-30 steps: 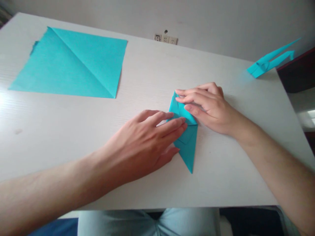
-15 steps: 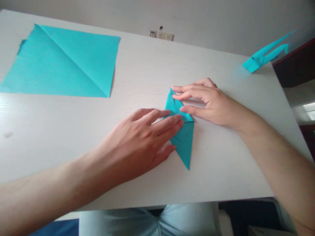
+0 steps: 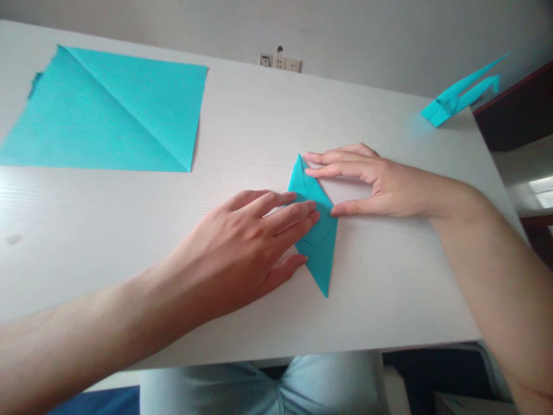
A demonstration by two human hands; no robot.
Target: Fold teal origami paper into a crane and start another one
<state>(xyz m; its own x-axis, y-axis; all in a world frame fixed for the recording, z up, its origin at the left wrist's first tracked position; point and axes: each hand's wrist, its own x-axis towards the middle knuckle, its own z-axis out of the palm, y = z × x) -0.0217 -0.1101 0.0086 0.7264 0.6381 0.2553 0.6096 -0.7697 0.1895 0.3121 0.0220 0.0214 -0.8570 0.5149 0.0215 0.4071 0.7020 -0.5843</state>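
And here we are, just right of centre in the frame: the folded turquoise paper lies flat on the white table, one point toward the top, one toward the bottom. The left hand comes in from the lower left, open, palm down, its extended fingers lying across the paper's left and middle, thumb at its lower left edge. Over on the right, the right hand is open too, fingers and thumb spread apart: two fingertips by the upper right edge, thumb at the right corner. Upper left, a creased turquoise sheet; upper right, a folded paper figure, well apart from both hands.
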